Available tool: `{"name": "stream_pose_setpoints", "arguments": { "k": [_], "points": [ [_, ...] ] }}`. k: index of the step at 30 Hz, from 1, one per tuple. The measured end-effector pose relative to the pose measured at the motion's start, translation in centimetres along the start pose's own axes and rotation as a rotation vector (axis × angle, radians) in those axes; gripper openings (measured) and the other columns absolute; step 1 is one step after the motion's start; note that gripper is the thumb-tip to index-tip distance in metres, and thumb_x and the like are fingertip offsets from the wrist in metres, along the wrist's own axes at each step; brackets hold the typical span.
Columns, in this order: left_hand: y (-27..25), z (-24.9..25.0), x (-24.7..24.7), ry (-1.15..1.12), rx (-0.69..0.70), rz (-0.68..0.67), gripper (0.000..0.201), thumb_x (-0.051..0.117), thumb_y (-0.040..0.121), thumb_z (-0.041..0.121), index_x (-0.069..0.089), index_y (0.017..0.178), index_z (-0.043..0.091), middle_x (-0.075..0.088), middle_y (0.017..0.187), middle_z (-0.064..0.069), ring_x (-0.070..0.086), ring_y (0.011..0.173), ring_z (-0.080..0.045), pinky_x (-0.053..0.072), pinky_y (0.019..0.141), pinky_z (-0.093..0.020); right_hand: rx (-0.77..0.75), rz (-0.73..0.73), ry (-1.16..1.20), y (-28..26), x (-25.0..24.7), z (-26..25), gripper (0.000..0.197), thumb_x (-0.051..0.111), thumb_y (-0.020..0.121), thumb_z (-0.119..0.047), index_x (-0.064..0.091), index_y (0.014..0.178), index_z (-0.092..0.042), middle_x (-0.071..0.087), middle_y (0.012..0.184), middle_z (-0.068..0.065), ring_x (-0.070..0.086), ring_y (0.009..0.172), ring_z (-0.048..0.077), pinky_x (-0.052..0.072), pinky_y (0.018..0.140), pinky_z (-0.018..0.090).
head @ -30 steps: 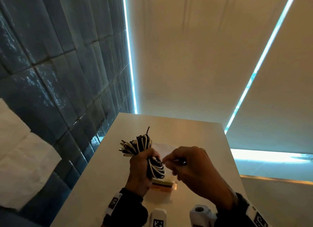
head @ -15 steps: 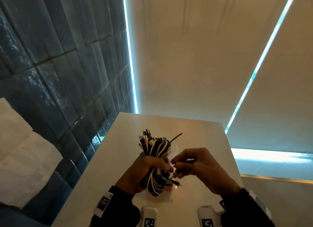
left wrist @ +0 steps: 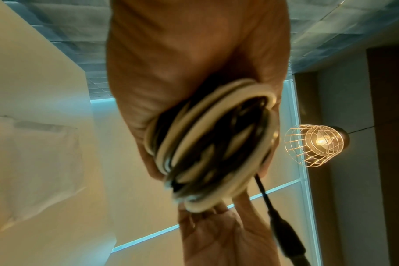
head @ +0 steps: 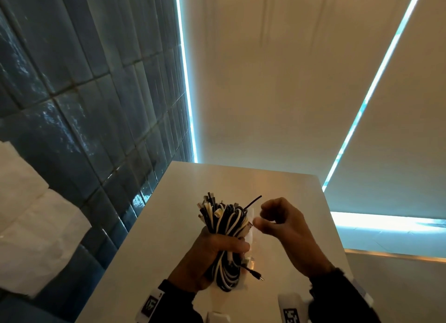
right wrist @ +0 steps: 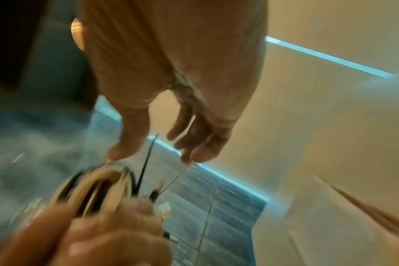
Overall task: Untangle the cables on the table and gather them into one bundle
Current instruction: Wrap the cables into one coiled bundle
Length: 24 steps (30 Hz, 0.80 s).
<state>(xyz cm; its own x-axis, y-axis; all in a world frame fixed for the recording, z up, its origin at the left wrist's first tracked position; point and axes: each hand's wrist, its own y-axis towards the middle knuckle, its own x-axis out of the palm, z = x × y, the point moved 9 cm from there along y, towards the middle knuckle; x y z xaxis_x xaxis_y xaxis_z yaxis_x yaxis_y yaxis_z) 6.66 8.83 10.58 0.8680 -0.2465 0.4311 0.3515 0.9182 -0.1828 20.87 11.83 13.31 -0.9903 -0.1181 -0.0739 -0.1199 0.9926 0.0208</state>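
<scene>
A bundle of black and white cables stands upright above the white table. My left hand grips it round the middle; the looped ends bulge out below the fist. A thin black tie end sticks up from the top, and a black plug hangs loose at the bottom. My right hand hovers just right of the bundle's top, its fingers curled. In the right wrist view, thumb and fingers stand apart with the tie between them. A thin pale strand runs from the fingertips to the bundle.
A clear plastic bag lies on the table under the bundle. A dark tiled wall runs along the left, with white cloth beside it. Window blinds close the far side. A caged lamp hangs overhead.
The left hand has turned the bundle from leaning left to upright. The right hand, which was pinching close at the bundle's middle, has drawn away up and to the right.
</scene>
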Motion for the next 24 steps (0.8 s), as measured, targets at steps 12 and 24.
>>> {"name": "stream_pose_setpoints", "arguments": {
  "k": [12, 24],
  "points": [
    [-0.8, -0.6, 1.8, 0.17, 0.097, 0.019, 0.06, 0.085, 0.046, 0.026, 0.068, 0.102, 0.018, 0.075, 0.093, -0.005, 0.069, 0.091, -0.025, 0.055, 0.077, -0.037, -0.004, -0.452, 0.249, -1.3, 6.7, -2.0, 0.097, 0.091, 0.056, -0.035, 0.043, 0.139, -0.016, 0.066, 0.12, 0.015, 0.064, 0.109, 0.032, 0.053, 0.089, 0.037],
    [-2.3, -1.6, 2.0, 0.253, 0.059, -0.051, 0.04, 0.071, 0.065, 0.003, 0.061, 0.102, 0.016, 0.074, 0.088, 0.009, 0.069, 0.088, -0.005, 0.053, 0.079, -0.023, -0.162, -0.376, 0.208, -0.8, 7.2, -3.9, 0.059, 0.081, 0.064, -0.008, 0.06, 0.119, -0.014, 0.071, 0.102, 0.007, 0.069, 0.094, 0.026, 0.054, 0.083, 0.036]
  ]
}}
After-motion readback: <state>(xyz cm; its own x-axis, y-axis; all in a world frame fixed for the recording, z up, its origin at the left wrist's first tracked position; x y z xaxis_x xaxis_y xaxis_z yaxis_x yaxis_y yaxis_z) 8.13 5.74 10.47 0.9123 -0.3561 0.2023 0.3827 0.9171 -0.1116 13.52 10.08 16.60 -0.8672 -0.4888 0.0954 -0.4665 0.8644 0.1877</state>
